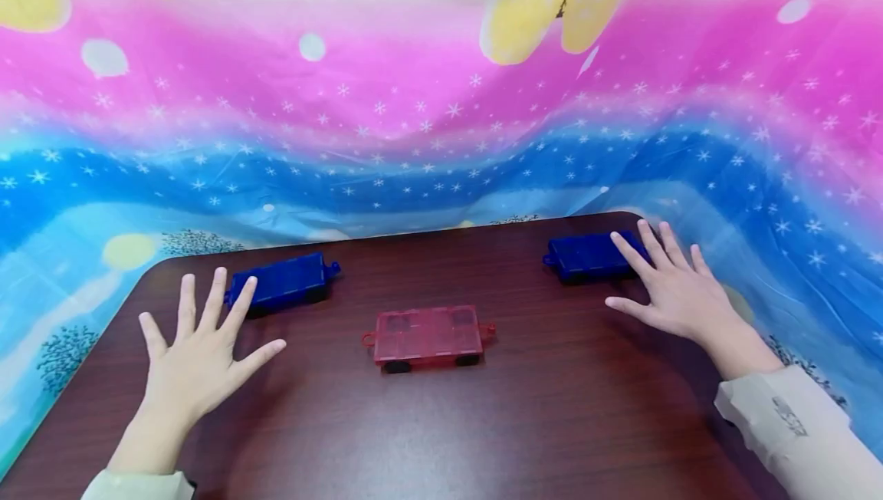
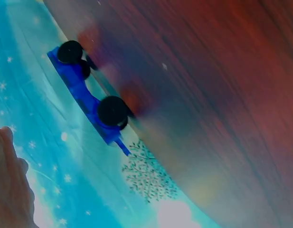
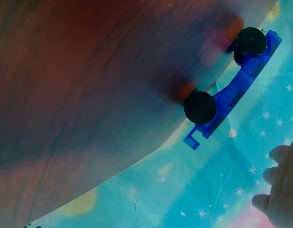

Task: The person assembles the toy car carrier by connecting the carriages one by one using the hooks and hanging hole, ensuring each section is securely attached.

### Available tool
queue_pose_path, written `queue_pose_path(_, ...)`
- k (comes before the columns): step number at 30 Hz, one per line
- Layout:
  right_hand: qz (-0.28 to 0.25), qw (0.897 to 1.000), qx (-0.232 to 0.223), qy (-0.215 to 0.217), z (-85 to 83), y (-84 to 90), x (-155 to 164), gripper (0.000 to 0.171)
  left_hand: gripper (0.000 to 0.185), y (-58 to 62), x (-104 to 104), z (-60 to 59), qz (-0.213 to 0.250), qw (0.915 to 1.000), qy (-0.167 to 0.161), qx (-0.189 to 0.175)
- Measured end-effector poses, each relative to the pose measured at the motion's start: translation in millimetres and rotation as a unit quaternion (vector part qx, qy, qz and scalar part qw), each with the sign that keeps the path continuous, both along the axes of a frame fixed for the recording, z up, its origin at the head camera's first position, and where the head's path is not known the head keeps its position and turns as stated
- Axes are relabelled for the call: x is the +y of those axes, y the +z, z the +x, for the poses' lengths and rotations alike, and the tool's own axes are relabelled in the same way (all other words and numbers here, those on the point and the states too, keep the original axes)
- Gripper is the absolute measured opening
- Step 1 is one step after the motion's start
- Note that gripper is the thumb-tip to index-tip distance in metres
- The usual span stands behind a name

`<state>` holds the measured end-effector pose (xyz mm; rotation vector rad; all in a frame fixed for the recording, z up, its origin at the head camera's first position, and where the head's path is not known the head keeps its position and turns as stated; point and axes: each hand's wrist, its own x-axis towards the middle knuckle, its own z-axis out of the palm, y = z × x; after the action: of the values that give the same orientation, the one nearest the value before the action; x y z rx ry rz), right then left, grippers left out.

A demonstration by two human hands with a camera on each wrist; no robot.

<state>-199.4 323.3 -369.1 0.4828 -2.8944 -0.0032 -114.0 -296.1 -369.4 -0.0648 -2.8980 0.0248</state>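
Three flat toy wagons with black wheels stand on a dark wooden table (image 1: 483,423). A pink wagon (image 1: 429,337) sits in the middle, a blue wagon (image 1: 283,283) at the back left and another blue wagon (image 1: 593,256) at the back right. My left hand (image 1: 203,331) is spread flat, its fingertips at the near edge of the left blue wagon (image 2: 87,102). My right hand (image 1: 665,277) is also spread, its fingers at the right end of the other blue wagon (image 3: 231,95). Neither hand holds anything; whether they touch the wagons I cannot tell.
A bright cloth (image 1: 414,101) with pink, blue and star patterns hangs behind and around the table, close to its back edge. The table has rounded back corners. Bare wood (image 1: 441,439) lies between the pink wagon and me.
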Motion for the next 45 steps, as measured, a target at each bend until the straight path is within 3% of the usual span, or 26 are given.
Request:
queue_pose_path(13, -0.005, 0.998, -0.057, 0.021, -23.6, -6.0, -8, 0.092, 0.095, 12.3, 42, -2.8, -0.014, 0.9975, -0.067, 0.017)
queue_pose_path(23, -0.014, 0.995, -0.098, 0.032, -41.5, -10.4, -13, 0.09, 0.093, 6.0, 72, -17.0, -0.009, 0.9908, -0.13, 0.036)
queue_pose_path(32, 0.001, 0.994, -0.108, 0.024, -57.1, -12.8, -14, 0.088, 0.092, -0.2, 104, -30.7, 0.002, 0.9808, -0.195, 0.009)
queue_pose_path(39, -0.018, 0.99, -0.133, 0.036, -62.1, -14.4, -14, 0.089, 0.089, -7.5, 123, -38.5, 0.005, 0.9684, -0.249, -0.02)
queue_pose_path(45, -0.029, 0.986, -0.157, 0.051, -66.2, -17.4, -10, 0.085, 0.086, -9.5, 132, -40.6, 0.038, 0.9583, -0.278, -0.056)
